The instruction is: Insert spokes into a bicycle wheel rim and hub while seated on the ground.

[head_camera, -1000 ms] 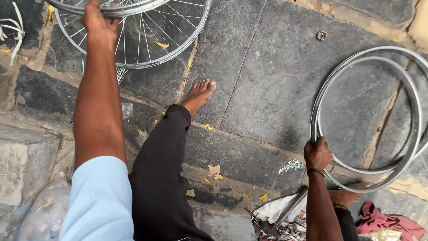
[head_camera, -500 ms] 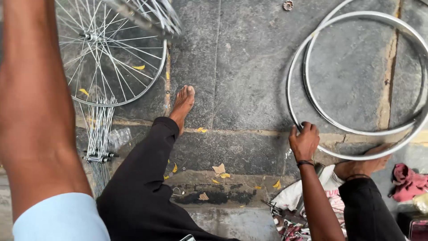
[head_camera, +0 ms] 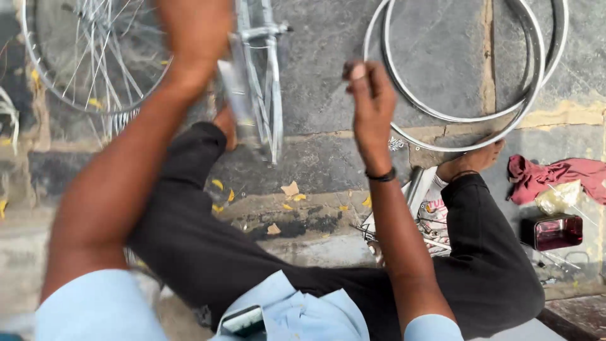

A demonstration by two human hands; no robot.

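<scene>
Left hand [head_camera: 192, 31] is raised, gripping a spoked wheel [head_camera: 255, 76] edge-on above the outstretched leg; its fingers are closed round the rim, tho motion blur hides detail. Right hand [head_camera: 372, 104] hangs free w/ fingers loosely curled, holding nothing, just beside the bare rims [head_camera: 467, 120] on the stone floor. Best kept steady w/ both hands on it. A red box [head_camera: 557, 232] sits bottom right, by a crumpled yellowish wrapper [head_camera: 558, 197] and red rag [head_camera: 549, 173]
</scene>
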